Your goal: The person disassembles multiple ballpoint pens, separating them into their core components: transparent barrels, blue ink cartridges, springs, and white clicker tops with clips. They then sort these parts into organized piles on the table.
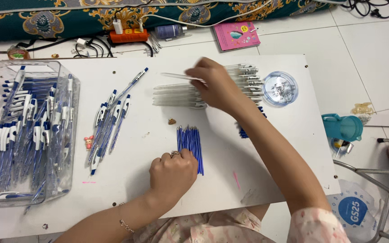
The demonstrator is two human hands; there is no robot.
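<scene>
We look down on a white board [266, 171] laid on a tiled floor. Our left hand [173, 173] rests curled at the near end of a small bundle of blue refills [191, 140], fingertips touching them; whether it pinches one we cannot tell. The refills lie with their long axis running away from us, just beyond that hand's knuckles. Our right hand [216, 85] reaches across to the row of clear pen barrels [176, 95], which lie crosswise, left to right; its fingers are closed on one barrel [176, 76], lifted slightly and blurred. The left hand is the nearer to the refills, the right to the barrels. Assembled blue-and-white pens [109, 123] lie to the left, more fill a clear box [28, 130], and a round clear tub [280, 88] sits just right of the barrels.
</scene>
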